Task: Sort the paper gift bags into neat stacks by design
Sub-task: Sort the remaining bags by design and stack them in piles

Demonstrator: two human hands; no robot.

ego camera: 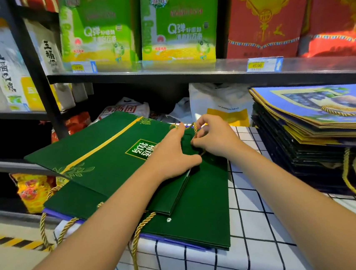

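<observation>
Both forearms bare, extended forward from the lower corners and converging toward centre. Left hand (172, 155) palm down, fingers (178, 132) straight and pressed flat, thumb spread toward the right. Right hand (214, 136) just beside it, knuckles raised, fingers (197, 141) curled inward, pinching a gold cord (195, 130) between thumb and fingertips. Hands near each other, apparently touching at the left thumb tip. Wrists level, roughly in line with the forearms.
</observation>
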